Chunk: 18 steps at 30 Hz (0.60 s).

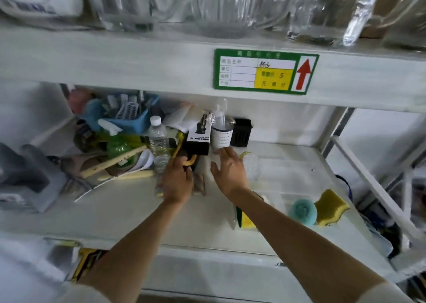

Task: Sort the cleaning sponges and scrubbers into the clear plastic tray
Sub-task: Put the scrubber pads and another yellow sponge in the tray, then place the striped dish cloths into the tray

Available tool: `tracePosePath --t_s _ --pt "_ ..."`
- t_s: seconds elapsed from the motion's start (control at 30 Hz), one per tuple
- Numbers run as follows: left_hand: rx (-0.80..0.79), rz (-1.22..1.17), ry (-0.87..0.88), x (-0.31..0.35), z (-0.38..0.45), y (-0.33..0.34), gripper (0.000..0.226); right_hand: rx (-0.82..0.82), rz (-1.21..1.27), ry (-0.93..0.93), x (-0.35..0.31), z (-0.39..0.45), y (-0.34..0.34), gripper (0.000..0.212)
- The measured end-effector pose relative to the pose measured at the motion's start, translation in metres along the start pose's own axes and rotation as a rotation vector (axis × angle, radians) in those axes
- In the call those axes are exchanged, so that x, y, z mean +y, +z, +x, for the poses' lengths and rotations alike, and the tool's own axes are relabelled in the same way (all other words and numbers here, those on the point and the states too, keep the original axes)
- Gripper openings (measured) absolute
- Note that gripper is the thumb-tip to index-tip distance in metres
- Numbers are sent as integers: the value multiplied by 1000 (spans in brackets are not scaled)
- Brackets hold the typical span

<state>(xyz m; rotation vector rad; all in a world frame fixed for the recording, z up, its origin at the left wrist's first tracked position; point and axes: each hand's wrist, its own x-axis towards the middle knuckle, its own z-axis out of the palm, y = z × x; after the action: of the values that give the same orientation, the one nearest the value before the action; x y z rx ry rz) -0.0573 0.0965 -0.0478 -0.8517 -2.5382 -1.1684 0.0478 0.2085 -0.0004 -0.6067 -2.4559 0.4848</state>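
Two bottles [159, 141] — boxed sprayer [198, 136] crowding hands [177, 180].

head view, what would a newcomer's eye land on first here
Probably the green shelf label with its red arrow, on the shelf edge at upper centre. Below it, the left hand grips a yellow handle beside the water bottle, and the right hand reaches in open. A yellow sponge and teal scrubber sit at lower right.

Sponges [331, 207] right of bottle [159, 144]
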Motion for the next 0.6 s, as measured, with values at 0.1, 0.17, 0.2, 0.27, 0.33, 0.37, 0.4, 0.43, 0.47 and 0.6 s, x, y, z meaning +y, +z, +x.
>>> tracePosePath --t_s 0.1,0.17,0.2,0.27,0.33,0.37,0.4,0.43,0.47,0.6 --pt "-147 230 -136 -33 3 -14 44 -259 -76 41 -9 8 23 42" --pt "-262 257 -205 -45 3 -20 55 -386 -107 93 -9 11 37 43" --pt "-312 252 -211 -49 3 -23 59 -423 -111 117 -9 12 45 43" --pt "-383 243 -165 -56 5 -23 57 -480 -128 159 -8 13 60 42" --pt "-429 240 -122 -61 6 -21 51 -544 -158 181 -8 14 70 44" --pt "-444 231 -116 -64 8 -19 50 -570 -170 181 -8 15 74 46" --pt "-463 217 -125 -64 9 -18 50 -588 -178 178 -8 16 77 48" --pt "-485 212 -136 -66 10 -17 52 -602 -185 178 -8 17 80 49" --pt "-510 225 -146 -65 10 -16 55 -612 -189 183 -8 19 83 51" --pt "-565 359 -134 -70 12 -11 68 -664 -203 169 -8 26 92 44"
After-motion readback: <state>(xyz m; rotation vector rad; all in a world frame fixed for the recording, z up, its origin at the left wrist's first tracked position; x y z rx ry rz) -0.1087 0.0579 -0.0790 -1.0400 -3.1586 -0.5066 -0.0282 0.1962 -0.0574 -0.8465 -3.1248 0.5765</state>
